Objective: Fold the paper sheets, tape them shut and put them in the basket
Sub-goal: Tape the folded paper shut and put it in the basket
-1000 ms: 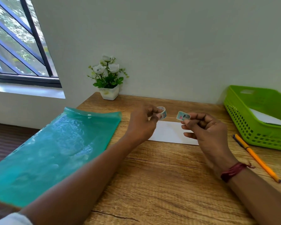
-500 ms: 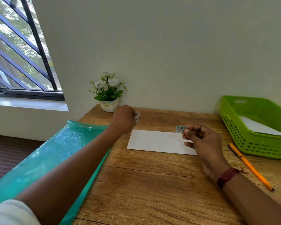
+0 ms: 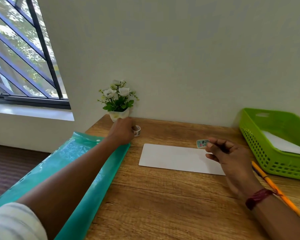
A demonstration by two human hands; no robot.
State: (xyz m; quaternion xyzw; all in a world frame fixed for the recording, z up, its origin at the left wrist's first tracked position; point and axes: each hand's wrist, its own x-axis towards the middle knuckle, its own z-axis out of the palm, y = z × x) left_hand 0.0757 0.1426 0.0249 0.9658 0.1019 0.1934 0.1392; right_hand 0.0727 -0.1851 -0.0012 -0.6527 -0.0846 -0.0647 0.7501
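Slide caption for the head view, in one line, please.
Left hand holds the tape roll beside the flower pot; right hand pinches a tape piece near the folded sheet.

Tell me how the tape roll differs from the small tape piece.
The tape roll is a ring, low at the desk near the flower pot, gripped by the left hand. The tape piece is a short flat strip, pinched by the right hand above the white paper. Both show a printed pattern.
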